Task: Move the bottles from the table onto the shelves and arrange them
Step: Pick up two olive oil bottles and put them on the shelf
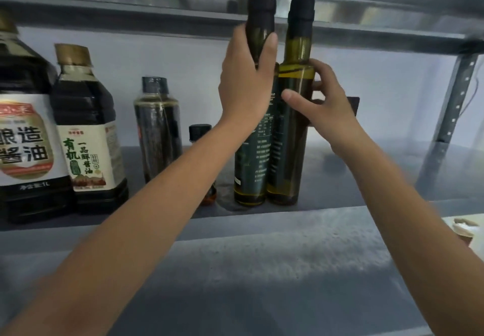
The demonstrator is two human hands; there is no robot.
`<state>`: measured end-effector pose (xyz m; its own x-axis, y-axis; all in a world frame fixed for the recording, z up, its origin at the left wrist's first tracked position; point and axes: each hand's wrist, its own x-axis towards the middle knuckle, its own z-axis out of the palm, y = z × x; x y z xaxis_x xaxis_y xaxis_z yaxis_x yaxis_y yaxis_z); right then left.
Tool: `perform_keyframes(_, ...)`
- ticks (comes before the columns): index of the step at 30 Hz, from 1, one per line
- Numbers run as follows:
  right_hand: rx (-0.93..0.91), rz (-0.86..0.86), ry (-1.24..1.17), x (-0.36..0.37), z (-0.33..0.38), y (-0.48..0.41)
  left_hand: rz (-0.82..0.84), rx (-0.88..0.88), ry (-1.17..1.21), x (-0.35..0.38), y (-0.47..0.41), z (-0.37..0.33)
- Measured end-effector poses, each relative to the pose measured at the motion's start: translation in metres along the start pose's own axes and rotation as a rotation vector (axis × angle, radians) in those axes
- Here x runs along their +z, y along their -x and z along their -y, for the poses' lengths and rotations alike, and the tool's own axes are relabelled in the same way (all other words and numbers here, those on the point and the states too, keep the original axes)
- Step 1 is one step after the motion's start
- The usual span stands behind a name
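Note:
Two tall dark-green olive oil bottles stand side by side on the grey shelf (340, 194). My left hand (246, 79) grips the neck and shoulder of the left oil bottle (252, 168). My right hand (322, 102) wraps around the shoulder of the right oil bottle (286, 152), thumb in front. The two bottles touch each other. Further left on the same shelf stand a small black-capped bottle (199, 132), partly hidden by my left forearm, a slim dark bottle (157, 128), a soy sauce bottle with a gold cap (86, 131) and a large soy sauce jug (23, 131).
The upper shelf's metal edge (157, 16) runs just above the oil bottle caps. A perforated steel upright (453, 105) stands at the right. A dark rectangular object (352, 105) sits behind my right hand. A pale object (465, 227) lies at the lower right edge.

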<state>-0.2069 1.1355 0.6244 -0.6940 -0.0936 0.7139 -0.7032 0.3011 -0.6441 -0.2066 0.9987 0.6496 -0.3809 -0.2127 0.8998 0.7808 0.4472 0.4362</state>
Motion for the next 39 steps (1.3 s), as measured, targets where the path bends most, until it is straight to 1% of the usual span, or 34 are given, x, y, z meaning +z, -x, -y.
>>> perform_keyframes(4,0.062,0.142,-0.060,0.004,-0.020,0.016,0.057,0.007,-0.077,0.005,0.009,0.017)
perform_keyframes(6,0.140,0.195,-0.085,0.008,-0.030,0.028,0.070,-0.005,-0.077,0.000,0.010,0.022)
perform_keyframes(8,0.224,0.266,-0.165,0.011,-0.046,0.045,0.110,-0.012,-0.039,-0.007,0.015,0.023)
perform_keyframes(9,0.249,0.318,-0.202,0.009,-0.055,0.053,0.147,-0.016,-0.015,-0.011,0.022,0.022)
perform_keyframes(11,0.247,0.458,-0.186,0.006,-0.073,0.067,0.253,-0.051,0.036,-0.017,0.043,0.024)
perform_keyframes(13,0.254,0.549,-0.140,0.003,-0.085,0.074,0.381,-0.149,0.088,-0.025,0.072,0.033)
perform_keyframes(16,0.267,0.519,-0.137,0.005,-0.091,0.074,0.529,-0.334,0.096,-0.041,0.113,0.047)
perform_keyframes(19,0.265,0.422,-0.058,0.015,-0.087,0.073,0.591,-0.419,0.040,-0.050,0.125,0.049)
perform_keyframes(22,0.210,0.269,0.116,0.029,-0.087,0.075,0.539,-0.413,-0.059,-0.047,0.120,0.048)
perform_keyframes(24,0.215,0.265,0.171,0.028,-0.088,0.076,0.471,-0.386,-0.159,-0.042,0.122,0.048)
perform_keyframes(25,0.239,0.305,0.112,0.024,-0.088,0.076,0.435,-0.368,-0.212,-0.040,0.124,0.047)
perform_keyframes(27,0.301,0.405,-0.099,0.014,-0.085,0.077,0.380,-0.341,-0.281,-0.038,0.126,0.046)
perform_keyframes(28,0.324,0.430,-0.184,0.010,-0.083,0.077,0.381,-0.339,-0.289,-0.039,0.127,0.045)
perform_keyframes(30,0.335,0.409,-0.234,0.008,-0.083,0.079,0.457,-0.377,-0.258,-0.043,0.130,0.047)
perform_keyframes(32,0.342,0.341,-0.161,0.011,-0.087,0.079,0.566,-0.421,-0.259,-0.048,0.135,0.049)
perform_keyframes(33,0.337,0.319,-0.099,0.013,-0.088,0.079,0.586,-0.425,-0.285,-0.050,0.137,0.050)
perform_keyframes(35,0.320,0.299,0.001,0.017,-0.086,0.080,0.554,-0.414,-0.343,-0.051,0.139,0.050)
perform_keyframes(37,0.309,0.282,0.025,0.019,-0.084,0.080,0.512,-0.399,-0.419,-0.048,0.141,0.047)
perform_keyframes(39,0.306,0.282,0.055,0.020,-0.085,0.080,0.508,-0.376,-0.546,-0.045,0.144,0.045)
